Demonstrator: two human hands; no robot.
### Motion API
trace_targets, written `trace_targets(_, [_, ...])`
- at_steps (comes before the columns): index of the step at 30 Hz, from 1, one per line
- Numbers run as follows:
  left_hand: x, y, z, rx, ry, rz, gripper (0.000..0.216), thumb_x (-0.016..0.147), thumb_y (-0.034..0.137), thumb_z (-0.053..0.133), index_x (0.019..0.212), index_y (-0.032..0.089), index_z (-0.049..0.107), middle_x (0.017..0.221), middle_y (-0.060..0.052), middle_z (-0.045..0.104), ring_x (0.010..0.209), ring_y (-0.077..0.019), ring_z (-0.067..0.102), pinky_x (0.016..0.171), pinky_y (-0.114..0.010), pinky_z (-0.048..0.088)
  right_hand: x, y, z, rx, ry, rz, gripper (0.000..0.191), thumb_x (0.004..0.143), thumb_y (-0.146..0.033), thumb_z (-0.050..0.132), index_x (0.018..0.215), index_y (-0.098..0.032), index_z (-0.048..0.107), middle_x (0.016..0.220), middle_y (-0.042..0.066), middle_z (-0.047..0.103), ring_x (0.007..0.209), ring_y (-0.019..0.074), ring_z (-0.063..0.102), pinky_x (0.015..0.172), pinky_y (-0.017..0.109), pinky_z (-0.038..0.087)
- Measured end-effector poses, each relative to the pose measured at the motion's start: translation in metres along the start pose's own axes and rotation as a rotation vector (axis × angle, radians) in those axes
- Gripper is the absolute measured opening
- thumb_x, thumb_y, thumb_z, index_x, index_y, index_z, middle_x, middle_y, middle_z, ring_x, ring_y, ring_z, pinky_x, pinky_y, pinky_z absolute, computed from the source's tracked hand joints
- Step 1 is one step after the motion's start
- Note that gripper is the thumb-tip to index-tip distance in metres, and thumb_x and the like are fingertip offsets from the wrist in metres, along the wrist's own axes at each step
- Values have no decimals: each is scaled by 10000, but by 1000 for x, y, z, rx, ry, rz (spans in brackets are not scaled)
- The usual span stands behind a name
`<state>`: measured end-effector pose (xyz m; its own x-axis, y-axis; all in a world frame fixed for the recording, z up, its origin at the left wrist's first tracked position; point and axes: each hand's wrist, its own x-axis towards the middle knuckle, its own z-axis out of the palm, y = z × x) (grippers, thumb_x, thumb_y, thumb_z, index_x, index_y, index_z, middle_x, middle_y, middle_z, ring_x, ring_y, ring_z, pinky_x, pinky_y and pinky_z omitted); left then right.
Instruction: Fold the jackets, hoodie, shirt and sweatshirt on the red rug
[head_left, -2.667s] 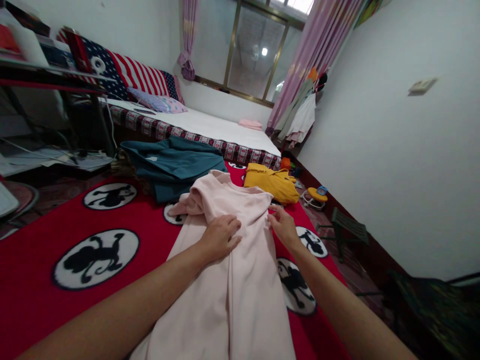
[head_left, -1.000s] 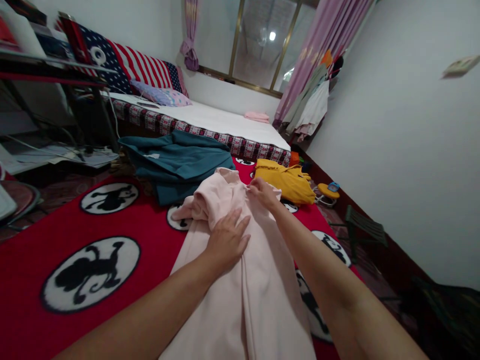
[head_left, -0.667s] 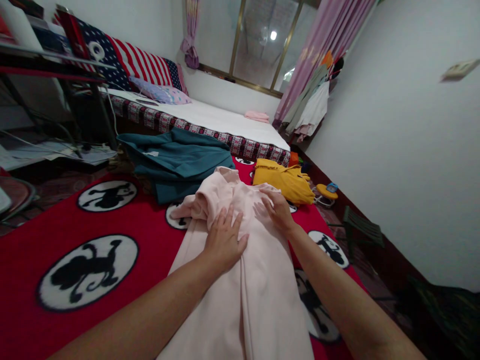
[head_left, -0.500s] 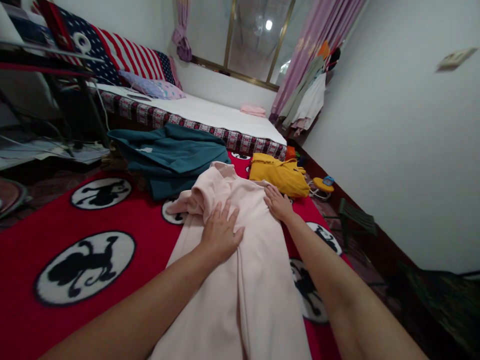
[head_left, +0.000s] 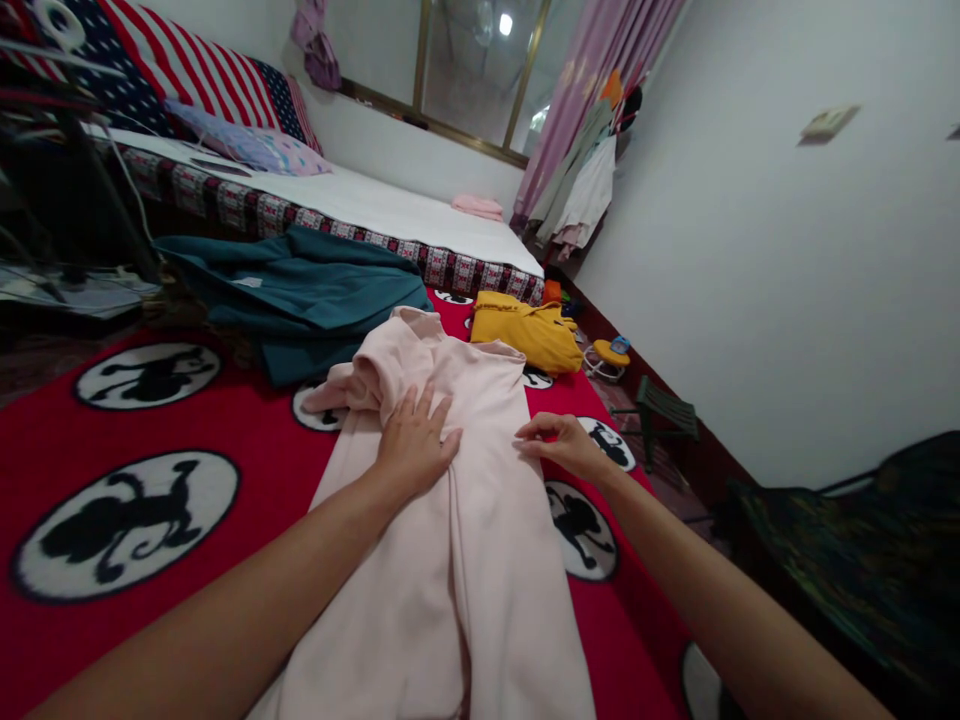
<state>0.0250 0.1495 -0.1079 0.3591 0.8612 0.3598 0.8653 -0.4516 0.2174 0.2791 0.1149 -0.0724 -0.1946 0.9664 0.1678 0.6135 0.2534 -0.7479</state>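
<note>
A long pale pink coat lies lengthwise before me on a red blanket printed with black monkey figures in white ovals. One sleeve is folded in, bunched at its upper left. My left hand rests flat on the coat's middle, fingers spread. At the coat's right edge is my right hand, its fingers bent and the tips drawn together with the thumb on the fabric. Beyond the coat's far end, a teal garment lies to the left and a folded yellow garment to the right.
Behind the blanket stands a bed with pillows and a folded pink cloth. On the right are a small green stool and a dark camouflage-patterned item. A cluttered desk stands at the left.
My right hand has come off the coat's upper right part and moved nearer along its edge, fingers now bent. My left hand stays on the coat. The view has turned slightly right.
</note>
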Motion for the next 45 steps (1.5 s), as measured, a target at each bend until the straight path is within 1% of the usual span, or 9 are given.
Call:
trace_targets(16, [0,-2,-1,10,-22,19,568,927,455,405,1408,163,486,1516,-130,380,1397,-346,311,1135,-441,241,-12,0,33,-223,255,134,48,680,-198,646,650,-197,608,630,-29,606,600,127,521,582,241,379])
trace_targets(21, [0,-2,-2,-4,-53,11,567,930,460,405,1412,171,478,1523,-124,371,1400,-346,306,1131,-443,241,-27,15,-2,-139,632,213,64,761,-232,491,800,-199,529,751,12,590,668,151,547,640,281,451])
trace_targets(23, [0,-2,-2,-12,-52,12,568,931,461,405,1413,168,474,1525,-131,365,1404,-346,298,1135,-445,235,-36,12,-13,-123,758,212,226,700,-194,531,926,-191,526,933,59,609,764,168,583,666,296,469])
trace_targets(25, [0,-3,-3,-32,-43,17,565,935,462,403,1409,163,472,1529,-143,352,1405,-346,296,1136,-454,235,-46,-2,-11,-76,716,157,365,660,-168,576,1021,-198,528,1078,83,600,837,179,606,679,297,484])
trace_targets(30, [-3,-2,-8,-154,55,55,515,949,387,409,1404,149,449,1562,-139,276,1415,-294,294,1145,-432,262,-63,-68,39,71,123,-10,196,795,-229,582,977,-208,653,879,34,651,699,138,606,637,255,495])
trace_targets(33, [-11,-1,-14,-206,128,82,503,932,267,426,1409,106,415,1575,-149,231,1446,-265,232,1164,-407,259,-65,-95,66,-85,-129,-176,351,808,-121,553,1107,-253,681,932,28,640,704,108,600,644,214,466])
trace_targets(36, [-30,-3,-22,-187,105,103,553,895,207,464,1416,43,377,1574,-195,200,1460,-288,183,1176,-426,250,-64,-100,75,-285,-279,-297,341,785,-69,567,994,-272,742,902,17,648,716,108,598,658,207,430])
trace_targets(39, [-61,-5,-35,-151,2,145,466,889,225,479,1319,44,486,1547,-213,263,1455,-316,190,1175,-469,250,-62,-94,73,-223,-260,-256,269,776,-67,565,872,-235,751,804,10,653,677,112,584,619,206,413])
trace_targets(45, [-132,11,-97,-428,-390,482,348,896,217,478,1222,231,600,1389,-101,521,1312,-251,461,1098,-392,387,-65,-86,71,194,162,-66,235,739,-97,524,845,-209,701,769,5,676,683,135,591,613,229,445])
